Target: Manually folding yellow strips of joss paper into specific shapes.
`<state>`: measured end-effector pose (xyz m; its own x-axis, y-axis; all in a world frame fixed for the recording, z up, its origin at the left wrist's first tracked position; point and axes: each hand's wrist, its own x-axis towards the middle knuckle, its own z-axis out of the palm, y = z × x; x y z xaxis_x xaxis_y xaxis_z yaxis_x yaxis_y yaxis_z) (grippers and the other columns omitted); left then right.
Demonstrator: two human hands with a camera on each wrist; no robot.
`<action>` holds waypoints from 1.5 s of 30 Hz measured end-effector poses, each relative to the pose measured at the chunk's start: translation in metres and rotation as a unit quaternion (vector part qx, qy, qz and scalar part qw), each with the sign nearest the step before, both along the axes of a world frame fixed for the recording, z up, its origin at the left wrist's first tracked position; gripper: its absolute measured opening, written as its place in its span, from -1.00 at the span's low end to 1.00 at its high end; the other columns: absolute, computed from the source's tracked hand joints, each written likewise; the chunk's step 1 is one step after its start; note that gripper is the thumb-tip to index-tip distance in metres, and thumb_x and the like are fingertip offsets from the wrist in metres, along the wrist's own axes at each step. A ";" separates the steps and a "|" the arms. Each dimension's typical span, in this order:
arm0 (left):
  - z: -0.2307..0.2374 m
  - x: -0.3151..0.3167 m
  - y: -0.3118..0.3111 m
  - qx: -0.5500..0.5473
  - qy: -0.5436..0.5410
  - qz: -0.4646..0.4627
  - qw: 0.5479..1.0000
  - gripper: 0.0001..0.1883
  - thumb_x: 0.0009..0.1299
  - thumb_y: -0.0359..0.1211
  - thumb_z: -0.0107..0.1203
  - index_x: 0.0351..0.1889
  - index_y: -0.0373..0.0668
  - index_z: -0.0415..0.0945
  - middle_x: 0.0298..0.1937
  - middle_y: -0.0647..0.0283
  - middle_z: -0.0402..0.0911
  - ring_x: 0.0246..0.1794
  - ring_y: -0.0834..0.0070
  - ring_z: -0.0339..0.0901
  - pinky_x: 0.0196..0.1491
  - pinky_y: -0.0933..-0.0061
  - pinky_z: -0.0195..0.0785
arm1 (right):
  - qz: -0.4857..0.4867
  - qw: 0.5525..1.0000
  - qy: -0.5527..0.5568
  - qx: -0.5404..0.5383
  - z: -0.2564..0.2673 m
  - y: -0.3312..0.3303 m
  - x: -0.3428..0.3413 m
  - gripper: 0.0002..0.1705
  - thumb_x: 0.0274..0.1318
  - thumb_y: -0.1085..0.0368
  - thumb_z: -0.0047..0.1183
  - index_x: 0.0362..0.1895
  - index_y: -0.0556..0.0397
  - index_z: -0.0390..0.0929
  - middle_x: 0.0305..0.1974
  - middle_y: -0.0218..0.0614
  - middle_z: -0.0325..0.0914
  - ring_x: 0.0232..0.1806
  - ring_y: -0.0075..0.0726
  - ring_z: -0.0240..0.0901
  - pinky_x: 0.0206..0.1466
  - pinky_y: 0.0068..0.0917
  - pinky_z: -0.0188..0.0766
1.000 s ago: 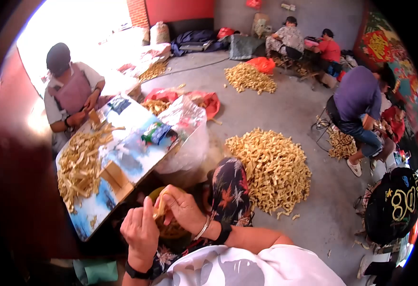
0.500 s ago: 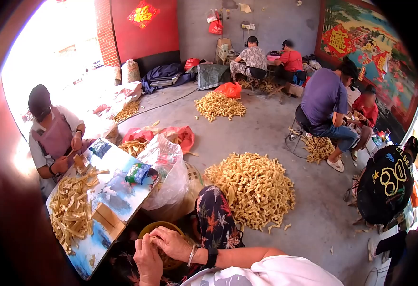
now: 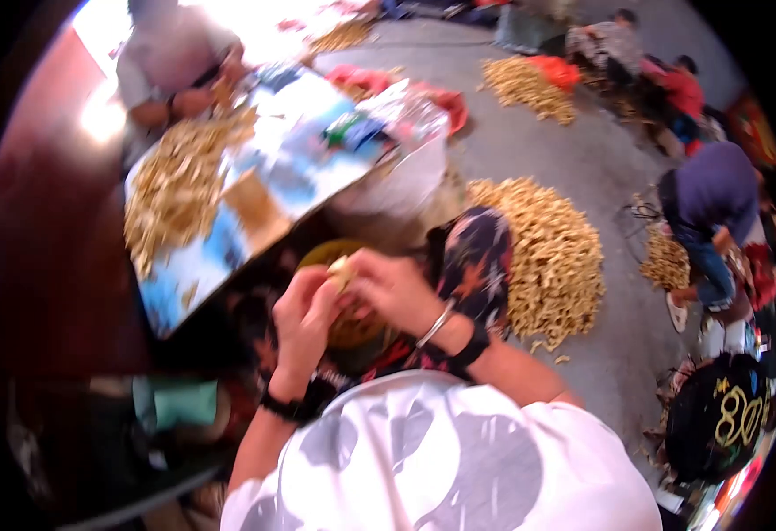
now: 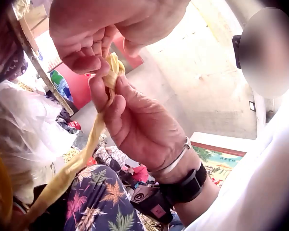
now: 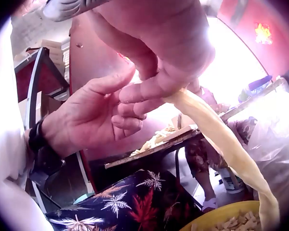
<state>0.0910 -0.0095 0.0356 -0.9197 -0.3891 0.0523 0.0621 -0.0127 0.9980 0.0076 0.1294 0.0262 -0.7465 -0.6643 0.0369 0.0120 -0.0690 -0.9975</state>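
A blue-and-white surface (image 3: 319, 181) lay at upper left of the frame, a yellow bowl (image 3: 315, 253) at centre; over it the right hand (image 3: 397, 288) and left hand (image 3: 302, 310), fingers tightly curled, pinched a pale strip (image 4: 89, 147) by its bunched end.

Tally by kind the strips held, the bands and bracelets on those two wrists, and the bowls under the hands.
Yellow strip: 1
Black wristbands: 2
Bracelet: 1
Yellow bowl: 1
Total: 5
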 end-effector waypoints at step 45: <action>-0.020 0.049 -0.018 0.193 -0.132 -0.091 0.968 -0.72 0.55 -0.25 0.00 -0.31 -0.25 0.54 -0.63 0.59 0.15 -0.65 0.81 0.00 -0.57 0.71 -0.14 | 0.015 0.978 -0.192 -0.076 -0.020 -0.016 -0.018 -0.92 0.22 0.37 0.15 -0.26 -0.05 0.50 -0.45 -0.64 0.39 -0.51 -0.79 0.22 -0.50 -0.79 0.10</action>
